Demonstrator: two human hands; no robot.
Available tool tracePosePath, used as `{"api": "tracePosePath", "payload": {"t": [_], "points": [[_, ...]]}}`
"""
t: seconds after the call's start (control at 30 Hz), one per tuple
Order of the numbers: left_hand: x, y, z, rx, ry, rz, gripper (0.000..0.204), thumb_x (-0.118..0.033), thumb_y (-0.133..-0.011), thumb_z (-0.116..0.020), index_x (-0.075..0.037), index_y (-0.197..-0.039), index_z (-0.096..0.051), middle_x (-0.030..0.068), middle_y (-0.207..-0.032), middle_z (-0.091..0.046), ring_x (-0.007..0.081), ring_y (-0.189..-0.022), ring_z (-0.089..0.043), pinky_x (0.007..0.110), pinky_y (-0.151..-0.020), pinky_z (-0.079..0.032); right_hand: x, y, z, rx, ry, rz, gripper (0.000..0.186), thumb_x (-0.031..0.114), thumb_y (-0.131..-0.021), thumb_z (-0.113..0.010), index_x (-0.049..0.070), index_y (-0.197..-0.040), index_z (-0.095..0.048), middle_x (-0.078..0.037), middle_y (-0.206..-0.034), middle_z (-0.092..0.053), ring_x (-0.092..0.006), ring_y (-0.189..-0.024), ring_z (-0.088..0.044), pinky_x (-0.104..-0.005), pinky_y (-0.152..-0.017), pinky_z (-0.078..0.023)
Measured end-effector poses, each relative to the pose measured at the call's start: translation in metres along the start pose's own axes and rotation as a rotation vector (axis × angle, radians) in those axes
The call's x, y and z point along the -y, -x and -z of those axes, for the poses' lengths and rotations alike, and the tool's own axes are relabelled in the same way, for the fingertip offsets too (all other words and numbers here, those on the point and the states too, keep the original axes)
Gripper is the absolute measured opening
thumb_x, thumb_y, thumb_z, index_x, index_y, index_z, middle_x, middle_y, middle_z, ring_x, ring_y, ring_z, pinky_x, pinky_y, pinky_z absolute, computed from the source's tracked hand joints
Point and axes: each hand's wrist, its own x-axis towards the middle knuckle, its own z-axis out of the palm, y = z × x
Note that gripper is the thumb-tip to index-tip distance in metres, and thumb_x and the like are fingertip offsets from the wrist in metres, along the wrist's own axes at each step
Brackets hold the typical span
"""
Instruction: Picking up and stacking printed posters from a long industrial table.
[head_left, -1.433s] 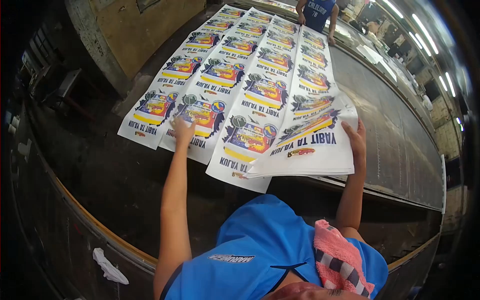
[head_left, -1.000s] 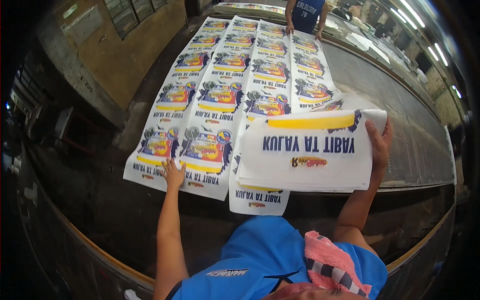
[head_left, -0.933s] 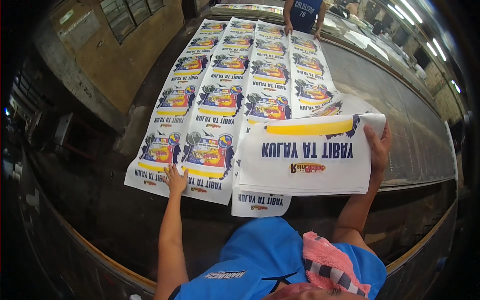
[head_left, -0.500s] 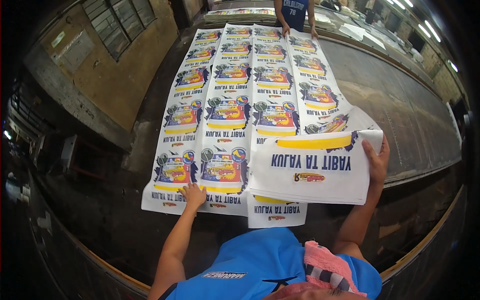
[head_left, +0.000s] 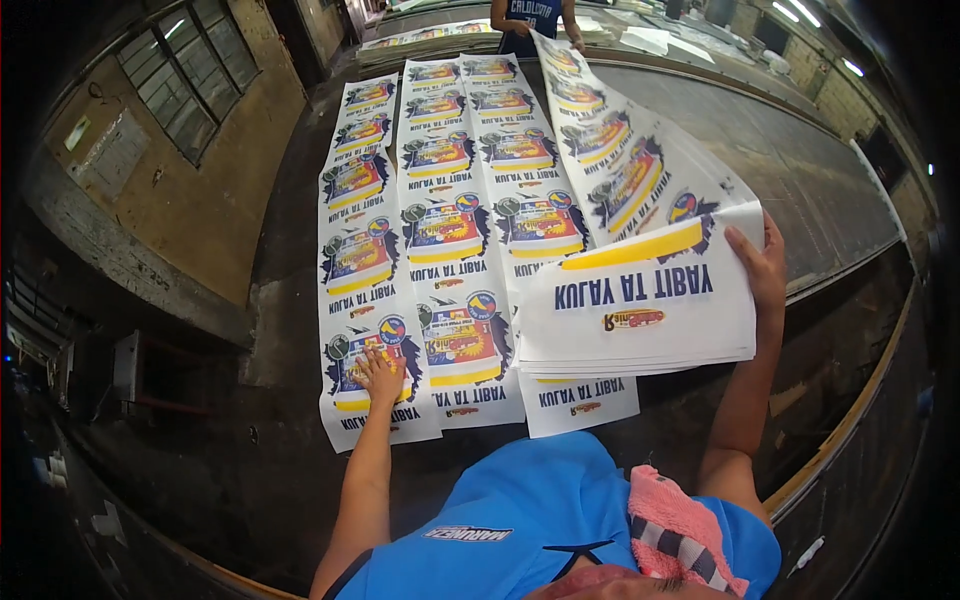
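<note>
The left hand [head_left: 380, 375] lies flat, fingers spread and palm down, on the nearest printed sheet [head_left: 375, 385] of the leftmost row — pressing it to the dark table [head_left: 250, 300], not gripping it. The right hand [head_left: 762, 270] is closed on the far right edge of a stack of printed sheets [head_left: 640, 310], thumb on top, holding the stack raised and tilted above the table.

From the left hand, the stack lies toward 3 o'clock, just beyond two laid sheets; its long axis runs roughly 9 to 3, crosswise to the laid rows [head_left: 470, 200], which stretch away toward 12 o'clock. The stack's near edge overhangs the last sheet [head_left: 580, 400] of the third row. A fourth row fans off toward 1 o'clock, passing under the stack.

At the far end, around 12 o'clock, another person's hands [head_left: 578, 44] touch the table edge. A pink cloth [head_left: 680, 520] rests on the wearer's right shoulder.
</note>
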Motion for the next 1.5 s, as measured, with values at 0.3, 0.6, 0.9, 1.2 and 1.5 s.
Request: {"api": "tracePosePath", "payload": {"t": [0.3, 0.6, 0.9, 1.2, 1.5], "points": [[0.102, -0.029, 0.047, 0.197, 0.464, -0.041, 0.088, -0.052, -0.088, -0.063, -0.007, -0.153, -0.027, 0.0140, -0.162, -0.021, 0.0425, -0.146, -0.021, 0.071, -0.110, -0.019, 0.004, 0.026, -0.088, 0.224, -0.100, -0.087, 0.044, 0.008, -0.084, -0.075, -0.002, -0.123, -0.057, -0.009, -0.105, -0.068, -0.0138, -0.088, -0.066, -0.0273, -0.077, -0.055], [0.107, -0.003, 0.067, 0.053, 0.369, 0.531, 0.128, -0.067, -0.051, -0.085, -0.003, -0.147, -0.030, 0.0212, -0.152, -0.037, 0.0394, -0.140, -0.037, 0.070, -0.109, -0.024, -0.225, 0.122, -0.023, 0.191, -0.054, -0.565, 0.044, -0.001, -0.080, -0.073, 0.001, -0.117, -0.051, -0.009, -0.105, -0.065, -0.0167, -0.092, -0.064, -0.0313, -0.082, -0.054], [0.071, -0.012, 0.087, -0.063, 0.466, 0.213, 0.077, -0.025, -0.064, -0.089, 0.000, -0.121, -0.044, 0.0259, -0.116, -0.064, 0.0406, -0.109, -0.063, 0.045, -0.091, -0.051, -0.319, 0.197, -0.025, 0.093, 0.581, -0.659, 0.059, 0.016, -0.073, -0.082, -0.003, -0.120, -0.051, -0.024, -0.113, -0.064, -0.0348, -0.107, -0.064, -0.0400, -0.092, -0.050], [0.034, -0.040, 0.096, 0.076, 0.760, -0.124, 0.069, -0.021, -0.071, -0.085, 0.003, -0.124, -0.048, 0.0239, -0.123, -0.061, 0.0309, -0.115, -0.060, 0.038, -0.098, -0.046, -0.317, 0.203, -0.020, -0.141, 0.528, -0.778, 0.075, 0.019, -0.068, -0.088, 0.004, -0.125, -0.040, -0.025, -0.111, -0.064, -0.0371, -0.100, -0.066, -0.0418, -0.087, -0.051], [-0.046, -0.074, 0.154, 0.220, 1.074, -0.344, 0.063, -0.009, -0.084, -0.074, 0.003, -0.137, -0.043, 0.0138, -0.129, -0.059, 0.0207, -0.113, -0.058, 0.033, -0.098, -0.047, -0.354, 0.210, -0.006, -0.127, 0.482, -0.793, 0.061, 0.018, -0.066, -0.089, -0.001, -0.108, -0.049, -0.021, -0.104, -0.067, -0.0297, -0.088, -0.068, -0.0381, -0.077, -0.055]]}}
